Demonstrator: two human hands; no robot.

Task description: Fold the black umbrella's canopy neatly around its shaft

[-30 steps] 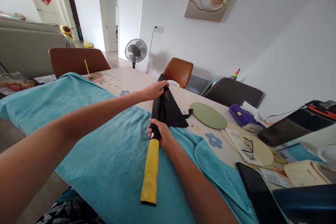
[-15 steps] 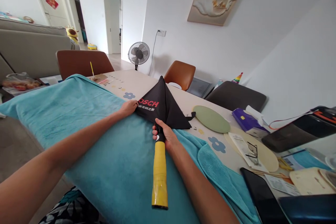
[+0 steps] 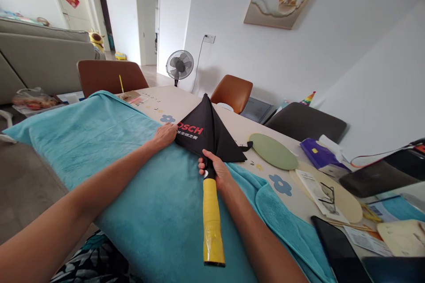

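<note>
The left forearm [image 3: 109, 181] reaches forward, and the left hand [image 3: 166, 135] has its back turned upward. The right forearm [image 3: 251, 225] slants inward; the right hand [image 3: 217, 170] is curled closed, thumb [image 3: 210, 155] on top.

Black umbrella [image 3: 229, 143] in my grip, its lettering [image 3: 190, 128] red and white, its handle [image 3: 211, 216] yellow.
Under it, the towel [image 3: 149, 194] is turquoise; right of it, a sage-green mat [image 3: 274, 151] and blue flower [image 3: 280, 185] printed on the cream table [image 3: 181, 96]; beyond it, an orange-brown chair [image 3: 232, 92].

Both hands [image 3: 219, 171] on black umbrella [image 3: 199, 141]
</note>
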